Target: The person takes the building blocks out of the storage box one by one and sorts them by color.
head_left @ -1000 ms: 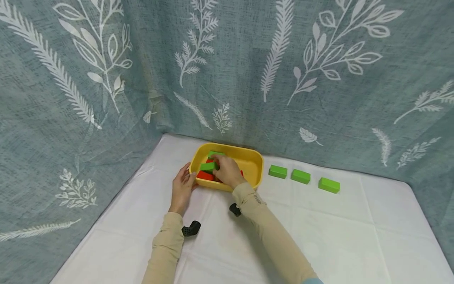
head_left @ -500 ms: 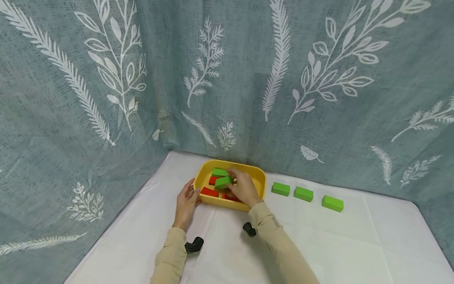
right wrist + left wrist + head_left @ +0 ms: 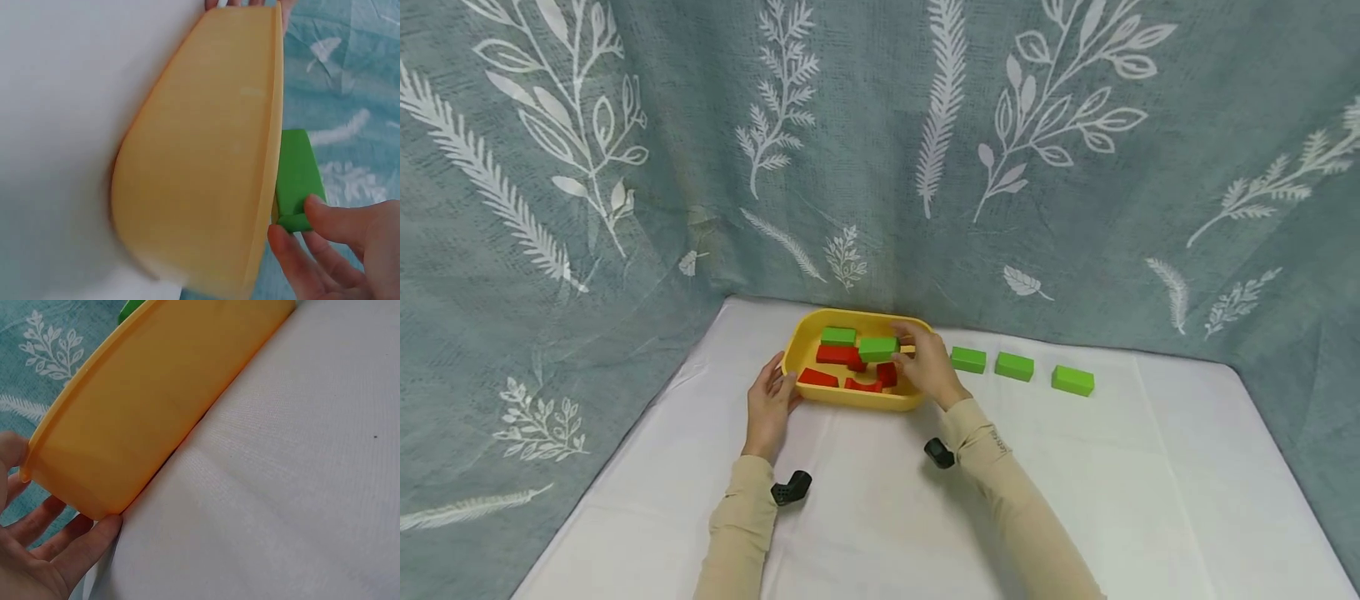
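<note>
The block (image 3: 878,350) is green and is held over the interior of the yellow tray (image 3: 853,399), right of its middle as the head view shows it. The right hand (image 3: 929,364) pinches it at its right end, thumb and fingertips clamped on it; the right wrist view shows it projecting past the tray's rim. The left hand (image 3: 767,406) grips the left end of the tray, its digits spread round the corner — one at the rim, another at the base. The two hands are apart, at opposite ends of the tray.

Inside the tray, a second green block (image 3: 838,337) lies near the far wall. Several red pieces (image 3: 837,355) lie in front of it, including an arched one (image 3: 863,386) along the near wall.

The tray rests on the white tabletop (image 3: 857,508). To its right, three green blocks (image 3: 1014,367) lie in a spaced row — each apart from the next. Beige sleeves (image 3: 737,517) cover both forearms. A blue-green curtain (image 3: 865,167) with white leaf prints hangs behind.
</note>
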Tool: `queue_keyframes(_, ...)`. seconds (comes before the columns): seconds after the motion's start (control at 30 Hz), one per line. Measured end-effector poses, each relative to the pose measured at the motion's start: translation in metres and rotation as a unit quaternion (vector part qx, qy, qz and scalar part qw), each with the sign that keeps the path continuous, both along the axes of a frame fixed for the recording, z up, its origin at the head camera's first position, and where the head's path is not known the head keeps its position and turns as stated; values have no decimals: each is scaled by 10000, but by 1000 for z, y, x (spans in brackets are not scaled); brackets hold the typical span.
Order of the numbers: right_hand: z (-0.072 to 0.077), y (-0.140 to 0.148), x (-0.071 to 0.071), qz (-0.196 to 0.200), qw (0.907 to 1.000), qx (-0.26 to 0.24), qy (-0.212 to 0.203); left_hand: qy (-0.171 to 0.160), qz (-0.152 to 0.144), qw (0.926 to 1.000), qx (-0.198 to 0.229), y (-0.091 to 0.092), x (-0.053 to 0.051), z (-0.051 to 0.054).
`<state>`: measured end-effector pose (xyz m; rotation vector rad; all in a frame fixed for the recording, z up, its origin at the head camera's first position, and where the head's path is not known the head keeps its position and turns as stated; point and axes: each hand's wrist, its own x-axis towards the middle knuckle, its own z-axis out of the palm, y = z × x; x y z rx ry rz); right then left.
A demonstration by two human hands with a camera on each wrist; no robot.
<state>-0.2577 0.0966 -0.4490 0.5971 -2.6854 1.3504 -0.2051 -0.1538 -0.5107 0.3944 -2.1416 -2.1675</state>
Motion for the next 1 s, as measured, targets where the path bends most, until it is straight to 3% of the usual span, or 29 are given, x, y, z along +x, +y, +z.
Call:
queue_keyframes(0.13,5,9,-4,67,9999,-105,92,30,62,10000,-14,-6,0,6)
queue_keyframes(0.33,9,27,-7,27,9990,-429,141,-76,176,9997,-135,-12,0,7)
queue_keyframes(0.7,-1,67,-4,-301,9970,-715,-17,-246,232,9994,-102,-5,1,9)
queue_keyframes(1.0,-9,111,4,-595,9949,-801,-153,-324,150,9992,-186,4,-2,3)
